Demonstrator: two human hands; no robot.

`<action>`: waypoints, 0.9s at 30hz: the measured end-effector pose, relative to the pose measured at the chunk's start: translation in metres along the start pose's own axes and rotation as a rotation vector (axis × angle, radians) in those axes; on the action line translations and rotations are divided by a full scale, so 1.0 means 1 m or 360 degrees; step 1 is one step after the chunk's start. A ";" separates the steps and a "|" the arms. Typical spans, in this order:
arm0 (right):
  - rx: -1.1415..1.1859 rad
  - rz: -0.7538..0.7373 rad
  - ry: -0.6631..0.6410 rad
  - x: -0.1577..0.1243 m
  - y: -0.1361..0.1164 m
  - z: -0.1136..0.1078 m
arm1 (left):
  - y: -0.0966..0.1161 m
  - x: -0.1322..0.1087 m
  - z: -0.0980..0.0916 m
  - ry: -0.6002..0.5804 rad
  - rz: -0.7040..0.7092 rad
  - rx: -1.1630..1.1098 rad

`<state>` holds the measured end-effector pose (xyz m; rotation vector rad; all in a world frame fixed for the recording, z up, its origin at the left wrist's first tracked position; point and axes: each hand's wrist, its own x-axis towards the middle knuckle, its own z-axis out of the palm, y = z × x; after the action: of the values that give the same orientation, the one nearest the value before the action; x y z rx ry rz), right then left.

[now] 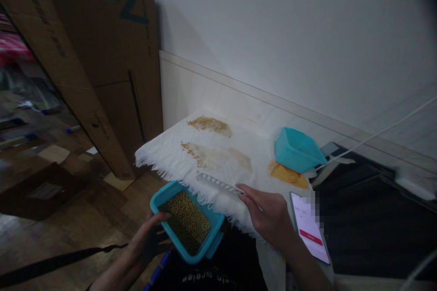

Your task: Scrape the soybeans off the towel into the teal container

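My left hand (150, 233) is closed on the left rim of a blue plastic basket (215, 222), with the thumb over the edge. Small round yellowish beans (187, 218) fill its bottom. The basket is held just below the front edge of a table covered with a fringed white cloth (164, 148). In my right hand (269, 211) is a flat whitish strip with a row of holes (220, 183), its far end low over the cloth. Beyond it lie a thin scatter of beans (190, 149) and a larger patch of beans (208, 123).
Another blue basket (297, 150) stands at the table's right, beside a folded yellow cloth (288, 175). A lit phone (309, 227) lies near my right forearm. A tall cardboard box (112, 54) rises on the left; a white wall backs the table.
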<state>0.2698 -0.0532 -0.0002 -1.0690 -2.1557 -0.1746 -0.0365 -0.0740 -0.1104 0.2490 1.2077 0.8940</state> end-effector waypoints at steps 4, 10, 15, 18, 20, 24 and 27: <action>-0.0161 0.0075 0.0067 0.006 0.007 0.014 | 0.001 -0.003 0.002 -0.0008 0.0015 0.0006; -0.0156 0.0062 0.0044 0.008 0.009 0.021 | 0.002 -0.003 0.001 -0.0014 0.0026 0.0014; -0.0146 0.0097 0.0005 0.006 0.006 0.016 | 0.001 0.002 -0.003 -0.0009 -0.0010 0.0017; -0.0132 0.0094 -0.0011 0.005 0.005 0.016 | 0.003 0.004 -0.005 -0.0015 -0.0023 0.0008; -0.0120 0.0080 -0.0011 0.006 0.004 0.017 | 0.004 0.004 -0.005 -0.0013 -0.0033 0.0003; -0.0080 0.0066 -0.0033 0.007 0.000 0.018 | 0.007 0.004 -0.007 -0.0009 -0.0038 -0.0003; 0.0016 0.0042 -0.0085 0.007 -0.005 0.015 | 0.008 0.003 -0.006 -0.0010 -0.0021 -0.0012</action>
<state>0.2552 -0.0461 -0.0058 -1.1075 -2.1868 -0.1245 -0.0457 -0.0684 -0.1101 0.2373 1.1989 0.8857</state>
